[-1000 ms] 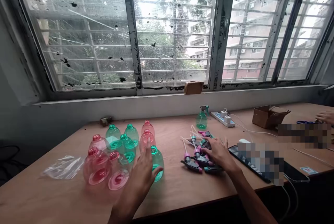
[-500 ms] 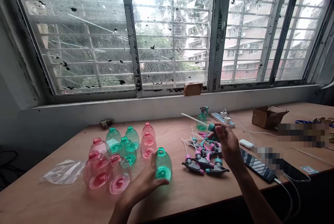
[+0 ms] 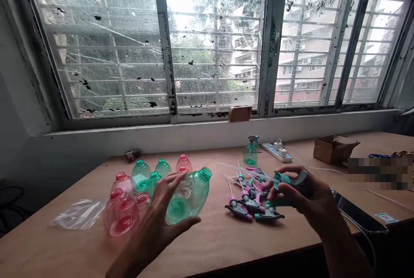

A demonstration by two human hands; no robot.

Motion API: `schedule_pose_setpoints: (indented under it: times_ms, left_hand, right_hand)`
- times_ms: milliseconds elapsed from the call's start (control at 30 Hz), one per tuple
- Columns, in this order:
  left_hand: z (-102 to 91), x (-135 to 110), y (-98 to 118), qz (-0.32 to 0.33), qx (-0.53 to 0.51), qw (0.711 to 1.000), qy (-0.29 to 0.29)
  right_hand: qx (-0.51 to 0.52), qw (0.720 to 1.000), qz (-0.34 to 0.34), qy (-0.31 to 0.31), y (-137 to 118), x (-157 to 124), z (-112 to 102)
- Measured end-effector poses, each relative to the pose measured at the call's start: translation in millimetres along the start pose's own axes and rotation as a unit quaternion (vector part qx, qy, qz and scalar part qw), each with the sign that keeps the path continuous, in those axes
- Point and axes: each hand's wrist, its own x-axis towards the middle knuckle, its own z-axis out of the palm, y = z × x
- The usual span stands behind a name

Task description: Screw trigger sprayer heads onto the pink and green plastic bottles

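Note:
My left hand (image 3: 158,222) grips a clear green plastic bottle (image 3: 189,196), lifted off the wooden table (image 3: 213,239) and tilted with its neck pointing up and right. My right hand (image 3: 307,198) is closed on a grey spray head with a teal collar (image 3: 289,181); its thin white tube runs left toward the bottle's neck. Behind my left hand stands a cluster of pink and green bottles (image 3: 129,200). A pile of spray heads (image 3: 250,200) in grey, pink and teal lies between my hands.
An assembled green spray bottle (image 3: 250,150) stands at the back beside a white power strip (image 3: 276,150). A cardboard box (image 3: 333,148) sits at the right, a phone (image 3: 359,215) lies near the front edge, and a clear plastic bag (image 3: 79,213) lies at the left.
My left hand has lifted the green bottle off the table and tilted it. My right hand has picked a spray head from the pile and brought it forward and right.

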Motion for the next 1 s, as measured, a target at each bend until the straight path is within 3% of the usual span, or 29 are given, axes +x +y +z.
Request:
schedule_pose_setpoints:
  times_ms: [100, 267, 367, 567, 700, 900, 1000]
  left_hand:
    - [-7.7, -6.7, 7.0, 0.012, 0.019, 0.999, 0.047]
    - [-11.4, -11.6, 12.1, 0.039, 0.018, 0.999, 0.031]
    - [-15.4, -13.9, 11.4, 0.020, -0.011, 0.999, 0.032]
    - [-27.9, -13.9, 10.5, 0.000, -0.070, 0.995, 0.070]
    - [-33.5, -13.9, 11.9, -0.001, -0.045, 0.996, 0.082]
    - [-28.2, -15.1, 21.2, 0.050, -0.058, 0.996, 0.051]
    - [-18.8, -15.6, 25.0, 0.034, -0.077, 0.995, 0.050]
  right_hand:
    - [0.007, 1.000, 0.014, -0.009, -3.2, -5.1, -4.6]
    - [0.001, 0.996, 0.065, -0.059, -5.4, -6.8, 4.5]
    - [0.015, 0.991, 0.095, -0.096, -5.5, -3.8, 11.1]
    - [0.037, 0.992, 0.102, -0.066, -3.7, 1.5, 6.7]
    - [0.029, 0.987, 0.120, -0.105, -1.3, 2.9, 7.0]
    - [0.041, 0.977, 0.142, -0.154, 14.1, 6.1, 17.3]
    - [0.025, 0.975, 0.130, -0.176, 23.9, 3.2, 25.0]
